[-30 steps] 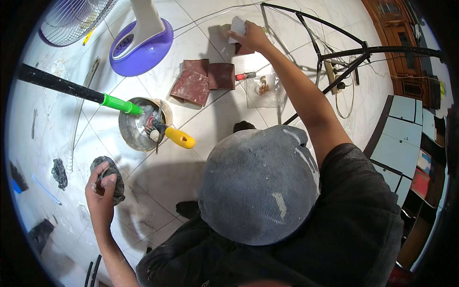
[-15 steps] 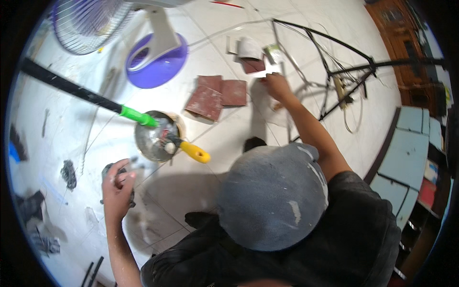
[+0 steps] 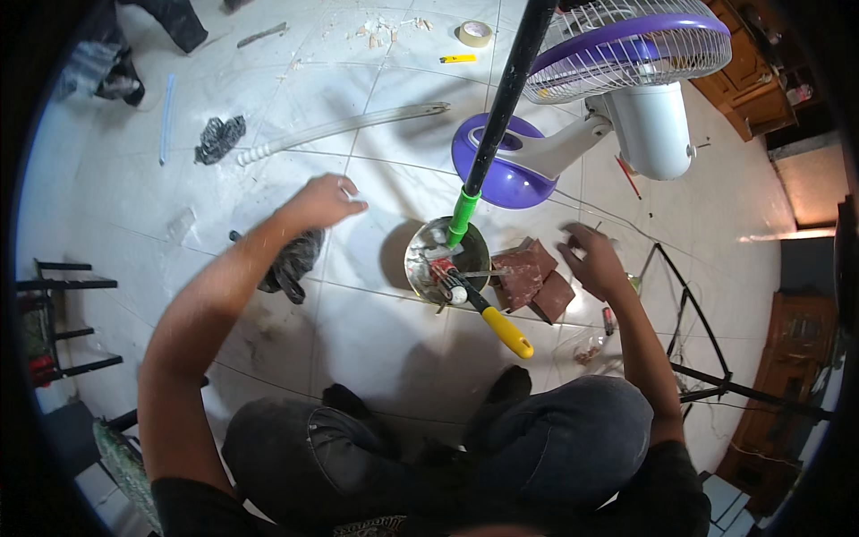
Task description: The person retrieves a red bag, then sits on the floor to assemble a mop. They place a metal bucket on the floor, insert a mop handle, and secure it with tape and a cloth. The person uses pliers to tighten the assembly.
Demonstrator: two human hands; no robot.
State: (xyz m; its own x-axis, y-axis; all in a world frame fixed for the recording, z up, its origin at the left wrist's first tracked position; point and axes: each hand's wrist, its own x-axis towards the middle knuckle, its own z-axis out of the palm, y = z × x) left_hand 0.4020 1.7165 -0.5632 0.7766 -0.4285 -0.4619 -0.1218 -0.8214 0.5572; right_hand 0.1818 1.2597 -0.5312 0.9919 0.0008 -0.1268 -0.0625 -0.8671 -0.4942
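Observation:
My left hand (image 3: 326, 202) hovers over the tiled floor with its fingers stretched out, holding nothing. Below its wrist lies a crumpled black plastic bag (image 3: 293, 264), partly covered by my forearm. My right hand (image 3: 592, 259) is raised beside several reddish-brown sandpaper sheets (image 3: 528, 277), fingers bent but apart, with nothing visible in them. Between the hands stands a round metal pot (image 3: 414, 259). Leaning out of it are a tool with a yellow handle (image 3: 506, 331) and a black pole (image 3: 503, 116) with a green collar (image 3: 463, 217).
A white and purple fan (image 3: 662, 125) stands beyond the pot. Far off lie a tape roll (image 3: 474, 34), a yellow cutter (image 3: 458, 59), a long pale strip (image 3: 349, 128) and another black bag (image 3: 220, 139). A black metal frame (image 3: 689, 295) and cables lie right.
The view has swung left. My right hand has drawn back from the white item by the far sheets and packets. My left hand has moved from beside the black bag to beyond it.

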